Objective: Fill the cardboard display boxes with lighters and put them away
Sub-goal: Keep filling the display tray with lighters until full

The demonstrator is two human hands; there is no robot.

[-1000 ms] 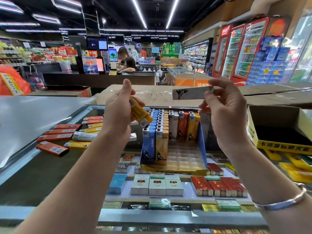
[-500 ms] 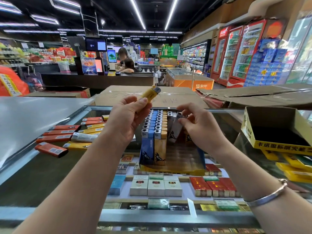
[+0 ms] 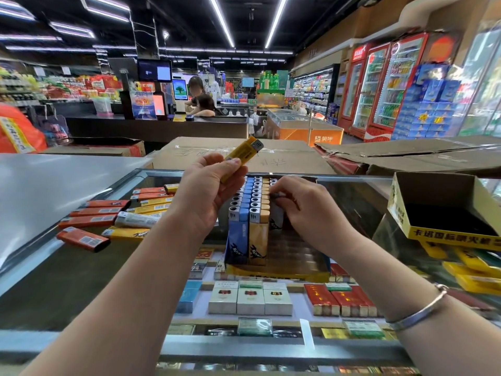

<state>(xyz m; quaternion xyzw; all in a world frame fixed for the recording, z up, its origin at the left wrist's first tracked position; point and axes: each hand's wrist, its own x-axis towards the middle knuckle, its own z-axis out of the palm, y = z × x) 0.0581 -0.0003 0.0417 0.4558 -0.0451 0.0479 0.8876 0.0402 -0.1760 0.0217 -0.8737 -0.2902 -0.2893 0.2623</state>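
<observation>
Head view: the left hand (image 3: 207, 195) grips a yellow lighter (image 3: 242, 156), tilted, above the display box (image 3: 276, 275). Just right, the right hand (image 3: 303, 210) pinches a white lighter (image 3: 276, 221) standing in that box. Beyond the right hand, an empty yellow box (image 3: 444, 213) bears Chinese print, illegible.

1. The scene is bright and evenly lit by long ceiling tubes (image 3: 221, 23) overhead.
2. The glass counter (image 3: 81, 267) throws back pale glare at left and dim reflections at right.
3. Shadows are soft and faint.
4. Wide-angle distortion bends the fridges (image 3: 379, 85) and shelves at the edges.
5. Motion blur smears the frame's margins; the distant aisles are soft.
</observation>
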